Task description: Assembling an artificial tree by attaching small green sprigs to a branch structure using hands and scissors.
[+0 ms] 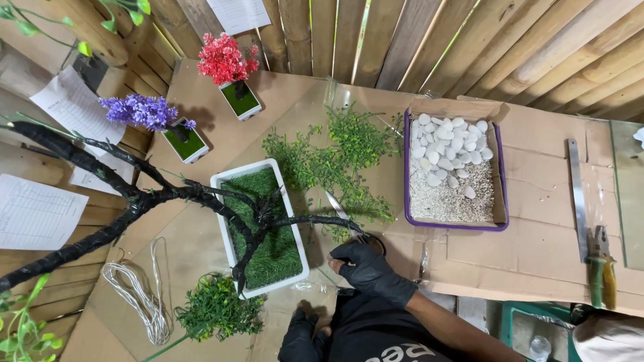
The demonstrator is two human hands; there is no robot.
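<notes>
My right hand [370, 269], in a black glove, grips the handles of a pair of scissors [337, 206] whose blades point up toward a pile of green plastic foliage [335, 157]. The scissors lie beside a black branch tip of an artificial tree [201, 194]. That tree stands in a white rectangular planter [298, 231] lined with fake grass. My left hand [300, 333], also gloved in black, rests low at the table's near edge by my torso, fingers curled with nothing visible in them.
A purple-rimmed box [456, 224] holds white pebbles and gravel. Two small pots carry red flowers [225, 59] and purple flowers [141, 110]. A wire coil [137, 295], a green sprig [215, 308] and a machete [582, 201] lie on the cardboard-covered table.
</notes>
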